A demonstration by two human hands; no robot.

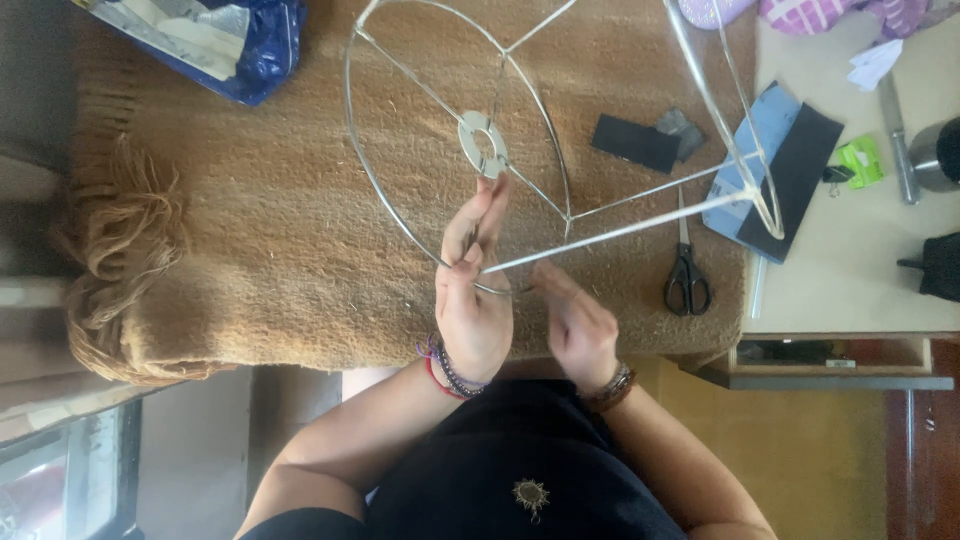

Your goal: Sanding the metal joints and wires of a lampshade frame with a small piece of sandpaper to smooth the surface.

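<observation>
Left hand (472, 300) pinched the near ring of the wire lampshade frame (480, 145), fingers closed on it where a white strut met the ring. Right hand (575, 325) hovered just beside, fingers loosely curled, holding nothing visible. Frame lay tilted on the brown blanket (270, 230) over the desk (850, 270); scissors (686, 280) near. Judgement: steady the ring firmly at the joint and keep the frame from rolling.
</observation>
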